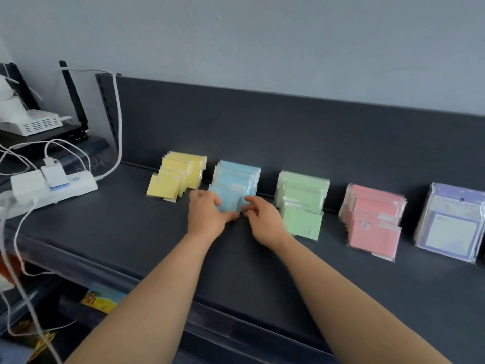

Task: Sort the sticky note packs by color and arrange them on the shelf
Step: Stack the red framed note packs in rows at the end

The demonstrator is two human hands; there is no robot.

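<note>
Shelf [105, 232] dark, wall [262, 35] pale, power strip [52, 190] at nine o'clock. Left hand [207, 214] and right hand [262, 219] reach to twelve, fingers curled, pinching the front blue pack [228, 200] between yellow packs [181, 174] and green packs [301, 200].

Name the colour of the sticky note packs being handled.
Light blue sticky note packs; head view.
</note>
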